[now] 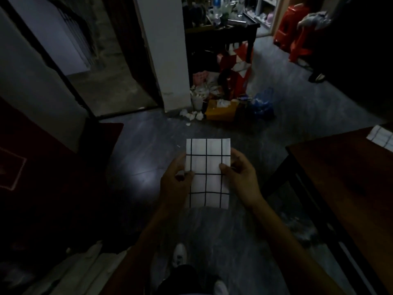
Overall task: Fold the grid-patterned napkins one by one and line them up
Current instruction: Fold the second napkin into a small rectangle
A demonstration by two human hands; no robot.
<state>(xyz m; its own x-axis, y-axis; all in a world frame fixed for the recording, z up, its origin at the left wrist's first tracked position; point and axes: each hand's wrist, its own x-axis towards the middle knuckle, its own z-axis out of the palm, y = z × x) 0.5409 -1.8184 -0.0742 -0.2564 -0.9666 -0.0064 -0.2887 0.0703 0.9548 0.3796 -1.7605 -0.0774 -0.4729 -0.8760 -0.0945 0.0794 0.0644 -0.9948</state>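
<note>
The room is lying mostly in darkness, so the left side is hard to make out. A brown wooden table (344, 173) is standing right of the hands, its far end cut off by the frame, and a second grid napkin (381, 138) is resting there, only partly showing. Beyond the hands, crumpled paper rubbish (214, 99) is piling against a white pillar (168, 52). The folded grid-patterned napkin (207, 173), a white rectangle with black lines, is hanging above the floor; the left hand (176, 184) and right hand (240, 175) are pinching its side edges.

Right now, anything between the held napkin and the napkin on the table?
Head view: only bare dark floor and the table edge separate the held napkin from the second napkin.
</note>
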